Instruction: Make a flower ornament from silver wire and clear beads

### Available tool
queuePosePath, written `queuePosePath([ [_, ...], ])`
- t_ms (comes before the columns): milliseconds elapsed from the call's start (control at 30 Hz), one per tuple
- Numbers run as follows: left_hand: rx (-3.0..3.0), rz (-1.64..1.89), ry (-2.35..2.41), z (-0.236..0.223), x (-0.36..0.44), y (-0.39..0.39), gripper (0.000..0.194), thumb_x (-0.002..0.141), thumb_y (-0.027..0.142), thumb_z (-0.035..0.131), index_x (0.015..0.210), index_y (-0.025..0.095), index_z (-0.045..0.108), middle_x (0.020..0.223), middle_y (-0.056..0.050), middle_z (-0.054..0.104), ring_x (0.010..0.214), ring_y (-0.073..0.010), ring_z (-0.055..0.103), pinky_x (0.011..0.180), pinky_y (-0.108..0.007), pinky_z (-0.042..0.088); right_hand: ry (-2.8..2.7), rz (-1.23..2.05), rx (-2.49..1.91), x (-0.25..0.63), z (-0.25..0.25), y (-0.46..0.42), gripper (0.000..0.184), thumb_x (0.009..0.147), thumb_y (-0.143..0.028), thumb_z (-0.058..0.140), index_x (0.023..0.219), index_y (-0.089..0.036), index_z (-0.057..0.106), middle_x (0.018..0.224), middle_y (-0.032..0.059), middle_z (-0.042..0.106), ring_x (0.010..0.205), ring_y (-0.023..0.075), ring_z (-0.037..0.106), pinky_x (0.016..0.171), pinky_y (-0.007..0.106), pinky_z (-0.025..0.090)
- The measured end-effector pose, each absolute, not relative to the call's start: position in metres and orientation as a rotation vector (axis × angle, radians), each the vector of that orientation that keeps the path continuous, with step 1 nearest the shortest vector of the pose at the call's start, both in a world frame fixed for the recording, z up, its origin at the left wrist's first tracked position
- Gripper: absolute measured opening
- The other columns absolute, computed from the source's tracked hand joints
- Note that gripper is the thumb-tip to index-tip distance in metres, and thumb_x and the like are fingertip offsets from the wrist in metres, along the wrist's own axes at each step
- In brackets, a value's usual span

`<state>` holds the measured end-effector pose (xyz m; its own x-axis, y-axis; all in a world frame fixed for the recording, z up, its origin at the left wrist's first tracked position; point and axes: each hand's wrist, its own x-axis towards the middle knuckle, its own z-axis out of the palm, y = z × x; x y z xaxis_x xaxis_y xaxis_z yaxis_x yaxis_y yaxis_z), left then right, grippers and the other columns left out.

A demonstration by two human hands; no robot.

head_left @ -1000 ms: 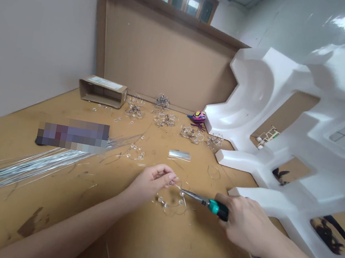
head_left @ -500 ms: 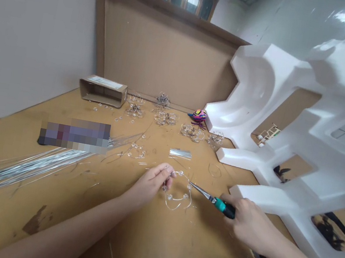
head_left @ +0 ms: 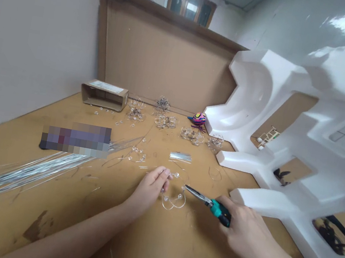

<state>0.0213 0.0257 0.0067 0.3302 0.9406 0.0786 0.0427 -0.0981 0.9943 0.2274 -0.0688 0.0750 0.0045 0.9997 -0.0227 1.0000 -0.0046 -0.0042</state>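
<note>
Between finger and thumb my left hand [head_left: 152, 184] pinches a looped wire with clear beads [head_left: 179, 196] on it. My right hand [head_left: 244, 224] is wrapped round long-nose pliers [head_left: 205, 200] with teal and black handles. The tips of the pliers point left and reach the right side of the beaded loop, close to one bead; whether they grip the wire I cannot tell. Past my left hand lie a short bundle of cut wires [head_left: 181, 157] and several loose clear beads [head_left: 137, 155].
Long silvery wires [head_left: 27, 177] lie on the left, beside a blurred-out dark object [head_left: 75, 138]. Farther back stand a small cardboard box [head_left: 104, 94], several wire-and-bead pieces [head_left: 165, 121] and a colourful patterned object [head_left: 199, 118]. White foam packing [head_left: 256, 201] borders the right side.
The pliers have shifted slightly left and tilted, and the beaded loop looks narrower on its right side. My left hand keeps its pinch; the whole view has shifted a little.
</note>
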Motion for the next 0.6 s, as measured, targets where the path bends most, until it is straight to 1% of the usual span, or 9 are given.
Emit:
queuePosePath([
  [333, 1.583, 1.021, 0.94, 0.008, 0.023, 0.018, 0.035, 0.086, 0.045, 0.031, 0.078, 0.019, 0.053, 0.057, 0.003, 0.045, 0.055, -0.0123, 0.043, 0.055, -0.022, 0.034, 2.216, 0.077, 2.267, 0.213, 0.069, -0.06, 0.008, 0.068, -0.019, 0.047, 0.076, -0.022, 0.048, 0.065, 0.0014, 0.058, 0.058, 0.0159, 0.053, 0.049, 0.025, 0.017],
  [600, 1.678, 0.991, 0.918, 0.005, 0.025, 0.017, 0.034, 0.088, 0.039, 0.029, 0.075, 0.019, 0.053, 0.06, 0.002, 0.047, 0.056, -0.0117, 0.044, 0.056, -0.022, 0.034, 2.207, 0.124, 2.245, 0.202, 0.069, -0.059, 0.008, 0.069, -0.02, 0.043, 0.076, -0.022, 0.047, 0.066, 0.0014, 0.061, 0.057, 0.0181, 0.055, 0.049, 0.026, 0.014],
])
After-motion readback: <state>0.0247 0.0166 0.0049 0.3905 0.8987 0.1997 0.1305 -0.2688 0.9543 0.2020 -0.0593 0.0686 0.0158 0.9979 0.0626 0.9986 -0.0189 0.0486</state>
